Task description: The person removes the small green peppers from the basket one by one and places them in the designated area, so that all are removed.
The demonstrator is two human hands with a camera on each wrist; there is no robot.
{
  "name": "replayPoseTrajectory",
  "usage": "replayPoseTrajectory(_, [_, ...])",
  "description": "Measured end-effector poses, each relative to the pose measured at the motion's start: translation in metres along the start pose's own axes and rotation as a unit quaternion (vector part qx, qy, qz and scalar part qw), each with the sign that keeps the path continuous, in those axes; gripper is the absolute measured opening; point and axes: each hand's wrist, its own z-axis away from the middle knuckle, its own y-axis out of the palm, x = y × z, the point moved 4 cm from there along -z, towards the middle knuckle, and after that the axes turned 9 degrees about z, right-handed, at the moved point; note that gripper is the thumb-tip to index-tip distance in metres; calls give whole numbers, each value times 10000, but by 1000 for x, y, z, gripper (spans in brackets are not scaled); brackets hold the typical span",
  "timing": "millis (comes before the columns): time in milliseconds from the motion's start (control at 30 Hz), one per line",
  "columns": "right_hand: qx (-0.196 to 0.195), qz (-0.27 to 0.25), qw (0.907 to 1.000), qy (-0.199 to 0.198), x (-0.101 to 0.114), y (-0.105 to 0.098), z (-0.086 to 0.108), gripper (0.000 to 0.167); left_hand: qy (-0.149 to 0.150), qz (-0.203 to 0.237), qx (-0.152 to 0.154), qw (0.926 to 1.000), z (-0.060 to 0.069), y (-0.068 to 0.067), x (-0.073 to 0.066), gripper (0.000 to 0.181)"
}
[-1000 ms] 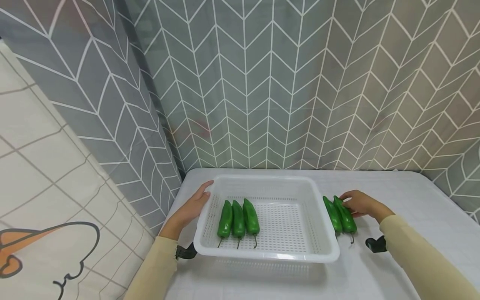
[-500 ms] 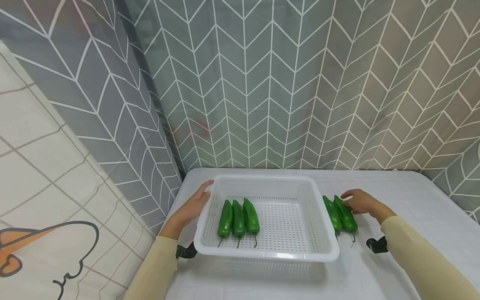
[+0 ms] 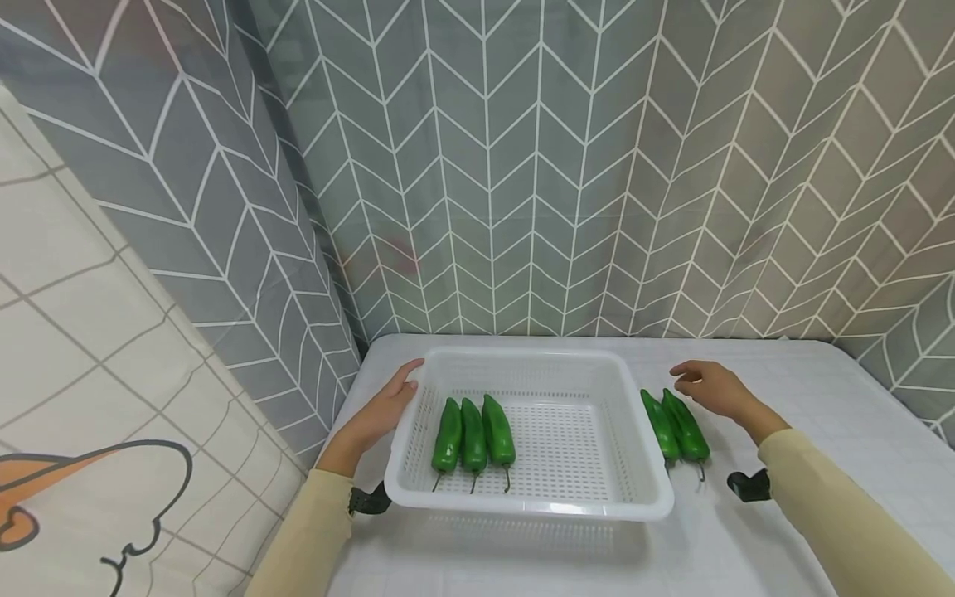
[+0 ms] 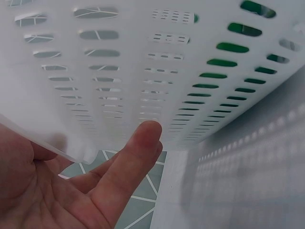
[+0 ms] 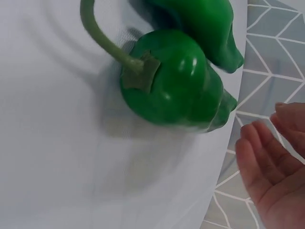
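Observation:
A white perforated plastic basket stands on the table with three green peppers side by side at its left. My left hand holds the basket's left rim near the far corner; in the left wrist view the thumb lies along the outer wall. Two more green peppers lie together just right of the basket, stems toward me. Above their far tips my right hand hovers, fingers loosely bent and holding nothing. In the right wrist view, the fingers are apart from the nearer pepper.
A white cloth covers the table. Behind it hangs a grey curtain with white zigzag lines. A pale checked cloth hangs at the left. Black straps circle both wrists.
My right hand has let go of the right-hand pepper and risen slightly away from it, toward the far side. The left hand and the basket stay in place.

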Motion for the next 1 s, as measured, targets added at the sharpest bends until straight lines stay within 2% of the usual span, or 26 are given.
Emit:
replayPoseTrajectory(200, [-419,-257,9983,-307,9,0,-1,34,19,19,-11,10000,1,0,0,51])
replayPoseTrajectory(400, [-547,-363,9966,-497,18,-1,-4,33,51,22,17,10000,1,0,1,50])
replayPoseTrajectory(767, [-864,-350,9921,-846,49,-14,-10,31,45,-27,-48,10000,2,0,-3,50])
replayPoseTrajectory(1000, [-1007,-249,9904,-910,61,-20,-10,29,71,21,27,10000,2,2,-4,50])
